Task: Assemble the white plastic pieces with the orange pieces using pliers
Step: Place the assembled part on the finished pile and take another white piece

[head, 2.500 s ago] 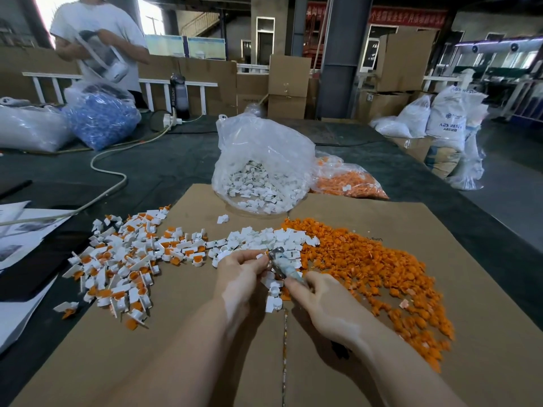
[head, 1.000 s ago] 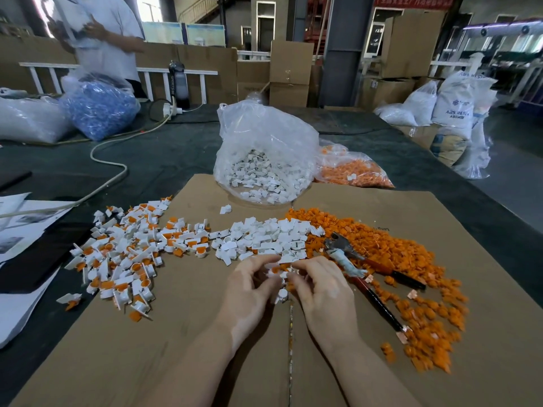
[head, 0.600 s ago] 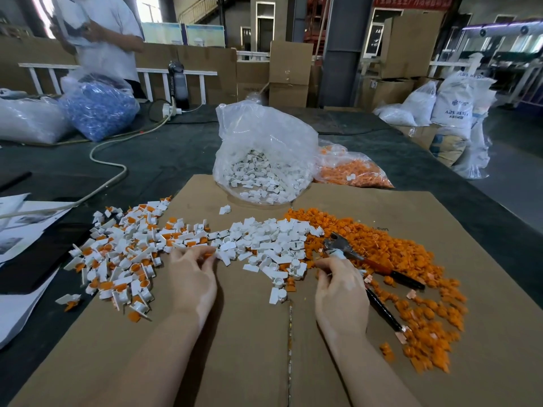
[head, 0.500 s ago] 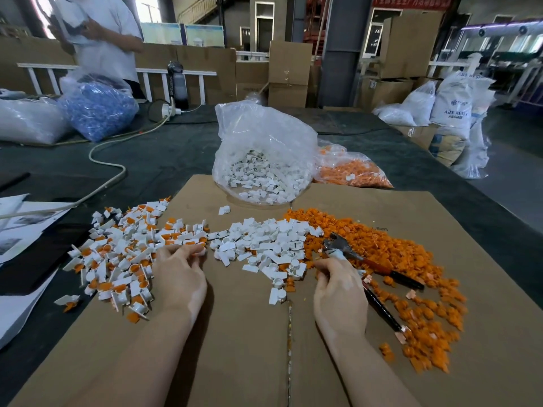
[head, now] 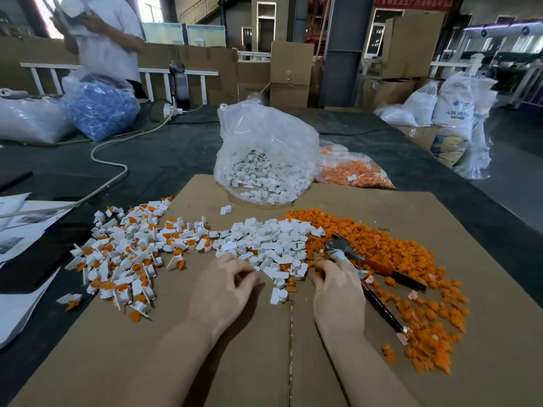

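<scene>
Loose white pieces (head: 270,239) lie in a heap mid-cardboard, and loose orange pieces (head: 411,259) spread to their right. Assembled white-and-orange pieces (head: 126,254) are piled on the left. The pliers (head: 370,268), red and black handled, lie on the orange heap with jaws pointing up-left; no hand holds them. My left hand (head: 223,289) hovers at the near edge of the white heap with fingers loosely curled, and nothing shows in it. My right hand (head: 338,289) has its fingertips down among pieces just left of the pliers; whether they pinch one is hidden.
A clear bag of white pieces (head: 264,160) and a bag of orange pieces (head: 352,171) stand behind the cardboard sheet (head: 235,362). Papers (head: 26,224) and a white cable (head: 111,171) lie left. A person (head: 102,39) stands beside a blue-filled bag (head: 100,110).
The pliers went from my right hand onto the orange heap. My left hand swung out to the assembled pile on the left, then came back to the white heap. My right hand stayed by the pliers.
</scene>
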Available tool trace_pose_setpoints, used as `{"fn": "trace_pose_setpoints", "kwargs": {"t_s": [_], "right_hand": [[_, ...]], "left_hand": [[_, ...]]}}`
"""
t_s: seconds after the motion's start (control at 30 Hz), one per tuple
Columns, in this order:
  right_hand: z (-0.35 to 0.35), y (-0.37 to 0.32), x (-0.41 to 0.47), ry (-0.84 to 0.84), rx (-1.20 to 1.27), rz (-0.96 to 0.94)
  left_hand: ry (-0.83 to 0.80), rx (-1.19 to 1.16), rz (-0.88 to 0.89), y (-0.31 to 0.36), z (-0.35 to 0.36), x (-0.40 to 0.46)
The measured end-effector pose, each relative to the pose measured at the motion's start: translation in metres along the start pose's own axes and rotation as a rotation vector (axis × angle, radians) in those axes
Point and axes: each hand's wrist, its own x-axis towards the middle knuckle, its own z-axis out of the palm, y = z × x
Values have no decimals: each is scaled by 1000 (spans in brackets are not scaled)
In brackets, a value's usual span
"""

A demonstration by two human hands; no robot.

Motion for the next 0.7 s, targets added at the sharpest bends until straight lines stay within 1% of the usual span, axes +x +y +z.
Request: {"fn": "trace_pose_setpoints", "kwargs": {"t_s": [0.1,0.2,0.27,0.33,0.4,0.47,0.57,0.7], "right_hand": [[-2,-2,-1,37,54,-10],[-4,-3,-2,50,88,-21],[-6,-4,-3,67,111,-34],[-8,-7,-5,72,165,-52],[-10,-9,-5,56,208,-70],[-12,-10,-6,44,227,-87],[-15,-10,-6,24,281,-73],[-17,-10,-8,-4,362,-15]], "left_hand": [[-134,29,30,10,9,-3],[-203,62,62,18,16,-3],[-223,7,68,20,17,-4],[-230,-120,54,21,17,-5],[-221,-236,12,24,18,-6],[-172,-306,-56,27,22,-5],[-88,-341,-145,31,27,0],[-28,-364,-147,33,31,2]]}}
